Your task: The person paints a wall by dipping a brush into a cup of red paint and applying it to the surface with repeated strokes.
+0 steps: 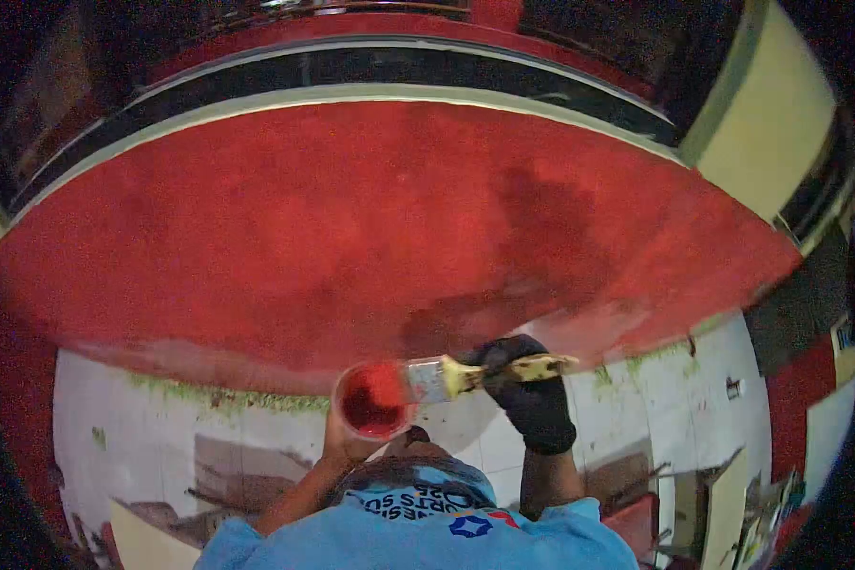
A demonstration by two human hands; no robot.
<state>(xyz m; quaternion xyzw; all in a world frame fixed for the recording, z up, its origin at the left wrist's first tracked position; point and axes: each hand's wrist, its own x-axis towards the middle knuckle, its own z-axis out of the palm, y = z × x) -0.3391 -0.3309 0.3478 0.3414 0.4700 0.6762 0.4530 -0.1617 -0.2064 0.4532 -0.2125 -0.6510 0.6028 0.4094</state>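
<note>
My bare left hand is wrapped round a cup with red paint inside, in front of my chest. In a black glove, my right hand grips the yellowish, paint-stained handle of a wide paintbrush. The brush lies roughly level and points left. Its bristles are red and reach over the cup's right side into the opening. Part of the left hand's fingers is hidden behind the cup.
A red painted wall with darker patches fills the middle, topped by a pale ledge. Grass grows along its base beside light floor tiles. A cream pillar stands at the upper right.
</note>
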